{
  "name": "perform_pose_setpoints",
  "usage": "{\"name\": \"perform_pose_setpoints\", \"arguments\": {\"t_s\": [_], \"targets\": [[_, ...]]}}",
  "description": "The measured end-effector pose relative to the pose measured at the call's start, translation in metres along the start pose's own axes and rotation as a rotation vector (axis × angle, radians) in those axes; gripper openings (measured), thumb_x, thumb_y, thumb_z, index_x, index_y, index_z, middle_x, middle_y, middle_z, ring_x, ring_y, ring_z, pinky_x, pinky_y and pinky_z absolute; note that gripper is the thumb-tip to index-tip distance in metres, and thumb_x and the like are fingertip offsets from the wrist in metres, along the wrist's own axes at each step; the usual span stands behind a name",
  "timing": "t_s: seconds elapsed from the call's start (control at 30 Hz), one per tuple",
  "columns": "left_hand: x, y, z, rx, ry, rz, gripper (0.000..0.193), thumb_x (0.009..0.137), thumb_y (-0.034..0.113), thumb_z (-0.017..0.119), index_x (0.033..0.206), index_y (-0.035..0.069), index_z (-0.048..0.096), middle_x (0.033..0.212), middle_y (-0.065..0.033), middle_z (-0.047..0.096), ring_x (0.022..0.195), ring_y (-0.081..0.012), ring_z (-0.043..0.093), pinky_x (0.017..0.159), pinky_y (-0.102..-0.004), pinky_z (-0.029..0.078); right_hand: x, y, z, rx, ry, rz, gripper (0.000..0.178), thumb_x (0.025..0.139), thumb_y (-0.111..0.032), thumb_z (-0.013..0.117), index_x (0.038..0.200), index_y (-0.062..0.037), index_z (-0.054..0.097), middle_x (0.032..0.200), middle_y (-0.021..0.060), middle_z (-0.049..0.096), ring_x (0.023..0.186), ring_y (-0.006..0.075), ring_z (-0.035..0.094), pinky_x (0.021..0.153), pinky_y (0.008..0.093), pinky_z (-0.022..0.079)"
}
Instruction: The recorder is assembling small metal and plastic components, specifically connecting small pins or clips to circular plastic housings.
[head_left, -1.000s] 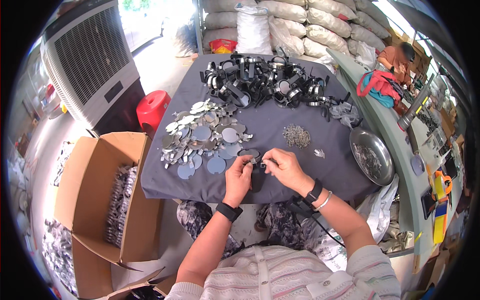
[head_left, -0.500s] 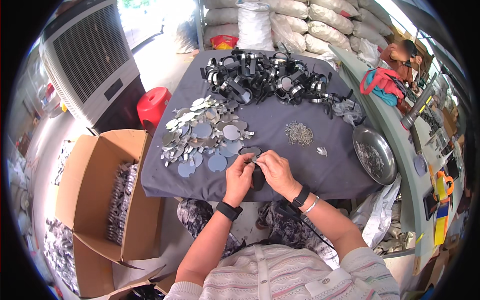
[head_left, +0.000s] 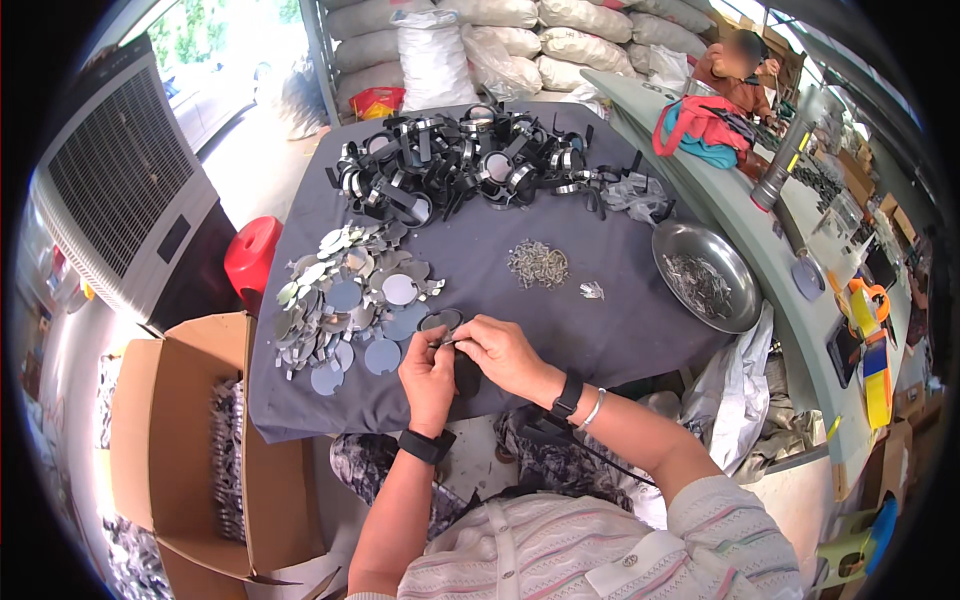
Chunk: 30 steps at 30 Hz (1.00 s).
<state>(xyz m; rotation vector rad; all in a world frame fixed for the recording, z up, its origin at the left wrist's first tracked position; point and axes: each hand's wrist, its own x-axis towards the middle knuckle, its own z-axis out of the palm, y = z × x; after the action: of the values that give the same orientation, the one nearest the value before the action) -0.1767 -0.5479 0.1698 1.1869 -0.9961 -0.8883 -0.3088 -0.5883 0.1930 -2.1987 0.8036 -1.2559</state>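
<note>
Near the table's front edge, my left hand [head_left: 428, 380] is closed on a black ring-shaped part with a handle [head_left: 467, 378]. A grey face shows inside its ring, just beyond my fingers. My right hand [head_left: 505, 352] pinches close against the left fingertips; anything tiny between its fingers is too small to make out. To the left of my hands lies a heap of flat round metal discs with small tabs [head_left: 345, 294]. Similar black ringed parts are piled at the back [head_left: 470, 160]. Small metal pieces [head_left: 538, 264] form a little heap right of centre.
A steel bowl [head_left: 735, 300] with small metal pieces sits at the table's right edge. An open cardboard box [head_left: 150, 430] and a red stool [head_left: 252, 255] stand left, beside an air cooler [head_left: 115, 180]. Another person [head_left: 735, 75] sits by the green side bench [head_left: 640, 130].
My head view has turned, so the table appears shifted left and tilted. Both hands stay together at the black part, with only slight finger movement.
</note>
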Motion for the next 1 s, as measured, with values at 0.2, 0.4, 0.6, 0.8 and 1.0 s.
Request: {"name": "perform_pose_setpoints", "arguments": {"t_s": [0.2, 0.4, 0.6, 0.8, 1.0], "targets": [[-0.002, 0.005, 0.000, -0.022, 0.024, -0.031, 0.018, 0.087, 0.000, 0.052, 0.103, 0.004, 0.061, 0.059, 0.0038, 0.051, 0.043, -0.0022, 0.040, 0.036, -0.0207, 0.034, 0.006, 0.029, -0.057, -0.293, 0.051, 0.083, 0.004, 0.083, -0.008, 0.061, 0.084, -0.0046, 0.059, 0.080, 0.0132, 0.060, 0.074, 0.0342, 0.060, 0.064, 0.0409, 0.048], [0.000, 0.001, -0.001, -0.044, 0.010, -0.046, 0.017, 0.088, 0.001, 0.052, 0.102, 0.004, 0.061, 0.059, 0.0036, 0.050, 0.043, -0.0027, 0.041, 0.036, -0.0211, 0.034, -0.001, 0.076, -0.142, -0.657, -0.084, 0.278, 0.006, 0.081, -0.010, 0.060, 0.081, -0.0033, 0.059, 0.080, 0.0163, 0.060, 0.076, 0.0376, 0.060, 0.067, 0.0453, 0.048], [0.000, 0.005, -0.002, 0.006, 0.006, -0.030, 0.017, 0.088, 0.001, 0.052, 0.102, 0.003, 0.060, 0.059, 0.0028, 0.050, 0.043, -0.0031, 0.041, 0.036, -0.0213, 0.034, -0.019, 0.090, -0.152, -0.904, -0.274, 0.144, 0.004, 0.075, -0.004, 0.056, 0.077, -0.0013, 0.059, 0.076, 0.0178, 0.060, 0.072, 0.0359, 0.061, 0.064, 0.0423, 0.050], [-0.001, 0.003, -0.003, 0.007, -0.006, -0.043, 0.017, 0.089, 0.004, 0.052, 0.104, 0.003, 0.060, 0.062, 0.0033, 0.050, 0.044, -0.0031, 0.040, 0.036, -0.0204, 0.035, -0.009, 0.076, -0.146, -1.198, -0.483, -0.135, 0.005, 0.071, -0.005, 0.056, 0.073, -0.0011, 0.058, 0.074, 0.0138, 0.061, 0.068, 0.0263, 0.065, 0.060, 0.0358, 0.054], [-0.002, 0.004, -0.001, -0.028, 0.013, -0.037, 0.017, 0.087, 0.001, 0.053, 0.102, 0.004, 0.060, 0.063, 0.0024, 0.054, 0.046, -0.0026, 0.043, 0.037, -0.0215, 0.034, -0.012, 0.079, -0.150, -1.222, -0.494, -0.087, 0.007, 0.073, -0.003, 0.054, 0.078, 0.0009, 0.058, 0.076, 0.0143, 0.061, 0.067, 0.0276, 0.065, 0.060, 0.0364, 0.054]]}}
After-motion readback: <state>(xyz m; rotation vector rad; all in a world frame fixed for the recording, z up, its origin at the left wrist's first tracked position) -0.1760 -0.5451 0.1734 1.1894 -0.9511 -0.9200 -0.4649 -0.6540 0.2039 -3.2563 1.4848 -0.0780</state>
